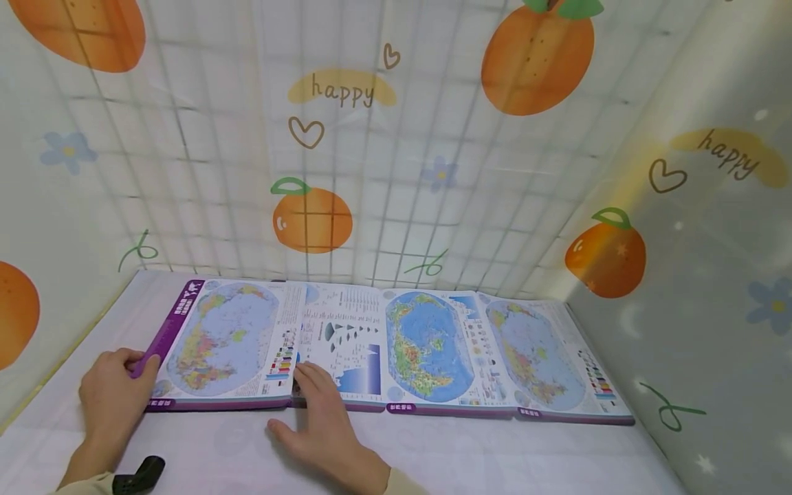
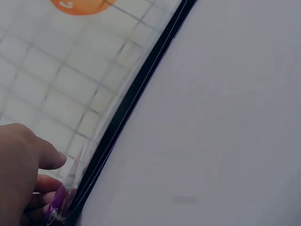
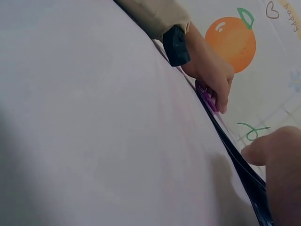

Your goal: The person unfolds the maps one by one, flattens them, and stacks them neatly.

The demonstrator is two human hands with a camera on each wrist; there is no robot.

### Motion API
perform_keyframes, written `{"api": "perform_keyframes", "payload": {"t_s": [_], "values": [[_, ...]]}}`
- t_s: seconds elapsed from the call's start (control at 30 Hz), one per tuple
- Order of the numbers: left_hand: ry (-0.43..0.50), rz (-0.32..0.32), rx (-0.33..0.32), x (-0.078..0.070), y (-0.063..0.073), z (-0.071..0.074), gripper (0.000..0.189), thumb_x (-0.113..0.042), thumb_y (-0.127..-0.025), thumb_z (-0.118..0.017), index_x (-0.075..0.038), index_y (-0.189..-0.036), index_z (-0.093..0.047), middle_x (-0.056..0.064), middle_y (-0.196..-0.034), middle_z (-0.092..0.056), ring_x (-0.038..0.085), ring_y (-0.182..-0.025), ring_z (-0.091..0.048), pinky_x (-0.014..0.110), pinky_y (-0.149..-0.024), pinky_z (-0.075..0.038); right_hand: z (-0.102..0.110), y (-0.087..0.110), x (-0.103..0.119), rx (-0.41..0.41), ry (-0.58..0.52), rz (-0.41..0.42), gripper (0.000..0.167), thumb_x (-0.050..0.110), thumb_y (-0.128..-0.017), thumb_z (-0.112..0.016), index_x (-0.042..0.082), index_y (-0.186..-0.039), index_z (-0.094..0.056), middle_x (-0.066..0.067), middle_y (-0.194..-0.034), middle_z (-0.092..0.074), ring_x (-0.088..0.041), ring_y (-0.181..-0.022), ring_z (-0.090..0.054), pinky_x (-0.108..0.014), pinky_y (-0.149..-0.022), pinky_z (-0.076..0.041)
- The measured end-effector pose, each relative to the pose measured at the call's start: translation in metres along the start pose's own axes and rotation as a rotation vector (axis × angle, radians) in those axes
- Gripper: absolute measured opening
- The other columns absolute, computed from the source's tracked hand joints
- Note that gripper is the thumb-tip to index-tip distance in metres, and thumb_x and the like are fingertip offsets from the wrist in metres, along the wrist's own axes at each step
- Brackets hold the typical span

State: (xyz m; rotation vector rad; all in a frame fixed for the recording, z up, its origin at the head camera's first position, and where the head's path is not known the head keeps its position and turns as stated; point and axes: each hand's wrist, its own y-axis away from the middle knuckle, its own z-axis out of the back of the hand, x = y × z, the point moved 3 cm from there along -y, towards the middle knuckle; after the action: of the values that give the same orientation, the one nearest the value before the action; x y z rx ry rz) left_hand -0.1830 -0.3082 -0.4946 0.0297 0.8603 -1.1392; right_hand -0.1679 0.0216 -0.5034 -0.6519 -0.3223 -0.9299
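Note:
A fold-out world map (image 1: 430, 344) lies spread across the table in several panels, with a purple border along its left and front edges. At its left end, my left hand (image 1: 117, 392) pinches the purple edge strip (image 1: 162, 344) between thumb and curled fingers. In the left wrist view, those fingers (image 2: 44, 183) hold the map's purple corner. My right hand (image 1: 328, 426) rests palm down at the front edge, its fingertips over the border between the first and second panels and its thumb out to the side. In the right wrist view, much of that hand (image 3: 282, 165) is cut off.
The white tabletop (image 1: 216, 447) runs along the front of the map. Behind stands a wire grid under a translucent sheet (image 1: 371, 151) printed with oranges, and a similar sheet (image 1: 699, 275) hangs at the right. A black band (image 1: 139, 476) sits on the left wrist.

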Motion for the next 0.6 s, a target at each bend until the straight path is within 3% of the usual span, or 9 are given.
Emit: {"api": "perform_keyframes", "payload": {"t_s": [0.43, 0.6], "values": [[0.024, -0.048, -0.001, -0.014, 0.009, -0.007, 0.025, -0.015, -0.092, -0.074, 0.009, -0.098, -0.073, 0.023, -0.083, -0.065, 0.036, -0.074, -0.060, 0.044, -0.069, -0.037, 0.012, 0.009, -0.013, 0.033, 0.000, -0.065, 0.080, 0.046, -0.088, -0.079, 0.006, -0.152, -0.053, -0.008, -0.158, -0.054, -0.027, -0.150, -0.045, -0.048, -0.123, -0.038], [0.025, -0.081, -0.002, -0.017, 0.008, -0.010, 0.025, -0.016, -0.091, -0.075, 0.008, -0.096, -0.074, 0.021, -0.082, -0.066, 0.034, -0.072, -0.061, 0.044, -0.068, -0.038, 0.016, 0.012, -0.018, 0.011, -0.001, -0.055, 0.079, 0.045, -0.088, -0.079, 0.005, -0.151, -0.054, -0.009, -0.157, -0.054, -0.028, -0.149, -0.046, -0.051, -0.121, -0.040]]}}
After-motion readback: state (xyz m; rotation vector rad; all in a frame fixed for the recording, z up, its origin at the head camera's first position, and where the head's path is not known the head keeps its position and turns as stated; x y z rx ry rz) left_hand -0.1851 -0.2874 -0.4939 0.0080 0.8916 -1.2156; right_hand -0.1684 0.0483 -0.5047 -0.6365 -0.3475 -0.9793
